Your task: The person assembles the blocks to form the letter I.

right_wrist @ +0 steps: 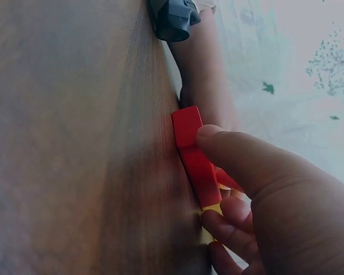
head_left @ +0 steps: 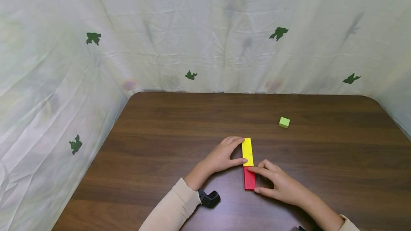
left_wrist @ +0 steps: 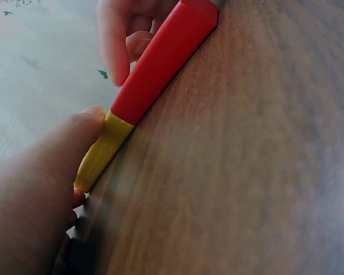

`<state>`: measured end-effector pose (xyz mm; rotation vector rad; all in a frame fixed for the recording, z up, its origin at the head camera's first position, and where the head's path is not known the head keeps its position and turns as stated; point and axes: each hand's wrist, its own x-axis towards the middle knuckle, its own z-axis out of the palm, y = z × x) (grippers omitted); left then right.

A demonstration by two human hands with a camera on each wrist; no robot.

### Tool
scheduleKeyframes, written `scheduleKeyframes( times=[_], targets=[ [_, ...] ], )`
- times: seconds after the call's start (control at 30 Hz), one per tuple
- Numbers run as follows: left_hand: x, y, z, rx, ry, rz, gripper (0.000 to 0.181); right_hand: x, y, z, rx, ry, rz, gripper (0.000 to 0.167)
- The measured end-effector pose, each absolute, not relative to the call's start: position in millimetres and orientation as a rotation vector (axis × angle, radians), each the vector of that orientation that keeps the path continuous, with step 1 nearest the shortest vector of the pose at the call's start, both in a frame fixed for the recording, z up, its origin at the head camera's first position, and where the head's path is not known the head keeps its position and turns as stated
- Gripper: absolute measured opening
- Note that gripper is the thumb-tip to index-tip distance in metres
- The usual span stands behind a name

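Head cam: pretty bright, light soft and even, cloth (head_left: 208, 45) glowing pale, tabletop (head_left: 192, 117) way darker. Mild purplish glare on tabletop near 6 o'clock, soft shadow under right hand (head_left: 284, 186) around 5. Fairly sharp overall tbh. Left wrist cam: hazier, tabletop grain smeared from 3 to 5 o'clock, dark patch at 7, red block (left_wrist: 166, 63) reads clearer. Right wrist cam: cloth nearly blown out toward 2 o'clock, tabletop milky, out of focus at 9.

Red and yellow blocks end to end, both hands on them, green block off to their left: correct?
Wrong side: the head view shows the green block off to the right of the red block and yellow block. The rest stands.
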<state>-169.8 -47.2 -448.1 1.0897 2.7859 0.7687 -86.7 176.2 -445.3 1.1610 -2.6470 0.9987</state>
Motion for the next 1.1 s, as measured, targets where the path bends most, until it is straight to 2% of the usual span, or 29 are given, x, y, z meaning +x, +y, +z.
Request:
scheduleKeyframes(
  times=[0.27, 0.57, 1.1],
  targets=[
    [-167, -49, -450, 1.066, 2.784, 0.891, 0.059, -86, 176, -446, 1.136, -2.680, 0.998, 0.051],
    [-155, -54, -450, 1.180, 2.802, 0.968, 0.046, -87, 177, -448, 1.143, -2.670, 0.995, 0.052],
    [-142, -58, -450, 1.256, 2.782, 0.799, 0.064, -87, 177, -448, 1.139, -2.689, 0.988, 0.053]
  ],
)
